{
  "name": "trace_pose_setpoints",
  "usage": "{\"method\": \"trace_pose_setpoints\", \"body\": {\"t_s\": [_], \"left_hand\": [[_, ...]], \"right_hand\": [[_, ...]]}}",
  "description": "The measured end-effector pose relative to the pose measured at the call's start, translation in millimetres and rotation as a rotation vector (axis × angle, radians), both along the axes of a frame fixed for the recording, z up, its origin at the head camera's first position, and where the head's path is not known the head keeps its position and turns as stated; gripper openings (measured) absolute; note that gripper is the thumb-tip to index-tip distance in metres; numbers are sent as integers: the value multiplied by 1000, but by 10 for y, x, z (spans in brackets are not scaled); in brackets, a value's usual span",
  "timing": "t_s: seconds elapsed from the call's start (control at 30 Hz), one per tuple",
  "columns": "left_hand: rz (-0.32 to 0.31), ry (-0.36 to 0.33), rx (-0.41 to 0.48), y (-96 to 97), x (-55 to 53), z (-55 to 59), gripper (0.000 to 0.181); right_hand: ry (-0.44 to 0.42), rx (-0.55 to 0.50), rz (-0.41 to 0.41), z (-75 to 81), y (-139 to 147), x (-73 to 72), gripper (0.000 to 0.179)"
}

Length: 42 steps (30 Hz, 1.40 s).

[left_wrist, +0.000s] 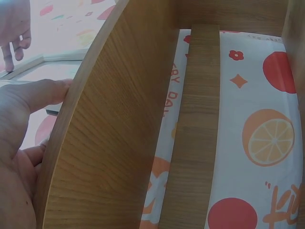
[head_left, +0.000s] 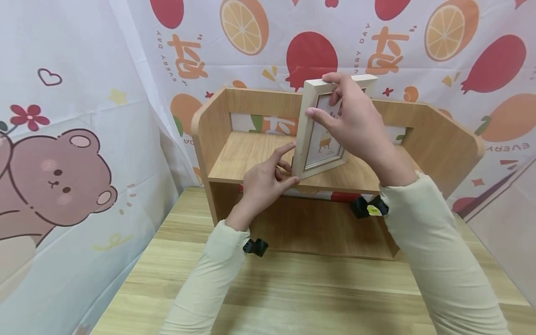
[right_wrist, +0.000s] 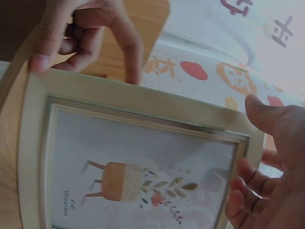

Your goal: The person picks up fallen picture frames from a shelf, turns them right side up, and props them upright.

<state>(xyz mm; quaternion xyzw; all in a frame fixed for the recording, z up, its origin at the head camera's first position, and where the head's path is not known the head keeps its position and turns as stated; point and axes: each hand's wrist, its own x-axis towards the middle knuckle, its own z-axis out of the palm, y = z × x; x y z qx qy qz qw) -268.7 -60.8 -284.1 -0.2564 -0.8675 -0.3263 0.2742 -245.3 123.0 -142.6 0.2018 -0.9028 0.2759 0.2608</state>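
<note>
A cream picture frame (head_left: 305, 135) stands upright, slightly angled, on the upper board of a wooden desktop shelf (head_left: 238, 153). Behind its pane is a print of a stool-like planter with flowers, clearest in the right wrist view. My right hand (head_left: 360, 121) grips the frame's top, thumb against the front and fingers over the top edge. Down at the lower left corner, my left hand (head_left: 264, 184) holds the frame between thumb and forefinger, its other fingers curled. In the left wrist view, the left thumb (left_wrist: 47, 93) lies at the shelf board's front edge.
Side panels (head_left: 205, 135) rise at both ends of the shelf, with a lower compartment (head_left: 318, 223) beneath the board. The shelf stands on a wood-grain table (head_left: 293, 293). A fruit-print curtain (head_left: 268, 70) hangs behind, and a bear-print one (head_left: 83, 107) at the left.
</note>
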Motion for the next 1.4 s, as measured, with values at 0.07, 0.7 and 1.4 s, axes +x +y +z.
{"method": "trace_pose_setpoints", "body": {"t_s": [0.07,0.7,1.4], "left_hand": [[6,1,-1,-1,4,1,71],[18,64,-3,33,25,-2,70],[44,191,44,170,115,-36,66]], "right_hand": [[49,32,-31,-35,-32,-4,67],[118,52,-127,-131,-120,-2,61],[120,41,-165,-78,-54,60,66]]}}
